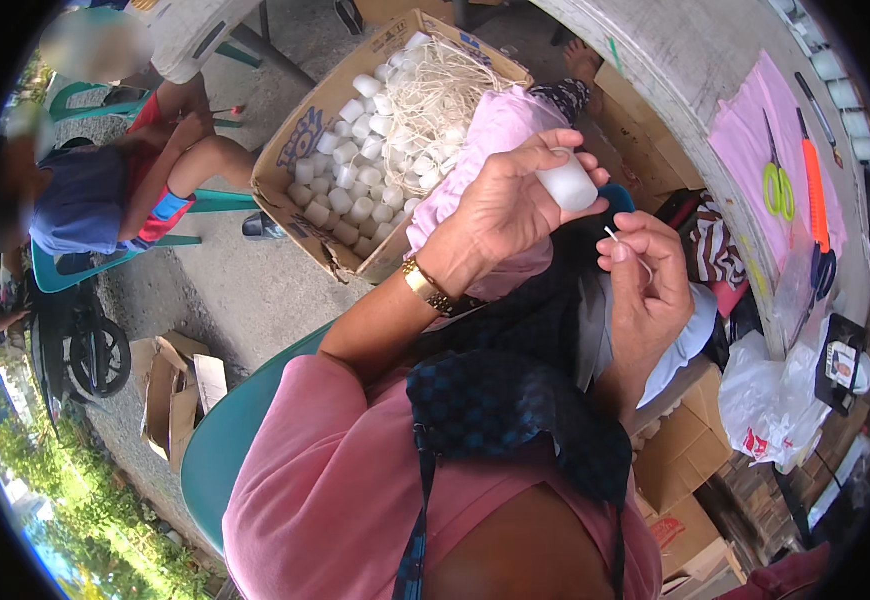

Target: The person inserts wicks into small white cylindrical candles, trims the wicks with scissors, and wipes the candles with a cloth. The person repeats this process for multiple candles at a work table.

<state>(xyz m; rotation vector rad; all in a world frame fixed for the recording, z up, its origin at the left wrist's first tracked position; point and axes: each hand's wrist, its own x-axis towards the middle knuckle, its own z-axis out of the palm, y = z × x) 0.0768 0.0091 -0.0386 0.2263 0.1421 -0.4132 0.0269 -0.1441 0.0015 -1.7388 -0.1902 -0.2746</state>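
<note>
My left hand (503,205) grips a small white cylinder (567,184), probably a candle, held up in front of me. Just below and right of it, my right hand (647,275) pinches a thin white string (619,238) whose end points toward the cylinder. A gold bracelet (425,285) sits on my left wrist. Behind my hands stands an open cardboard box (300,140) holding several white cylinders (355,190) and a tangle of white strings (435,95).
A concrete table (695,70) at the right carries a pink cloth (755,130), green-handled scissors (778,185) and an orange cutter (815,195). Cardboard boxes (680,450) and a white plastic bag (770,395) lie below it. Another person (105,190) sits at the far left.
</note>
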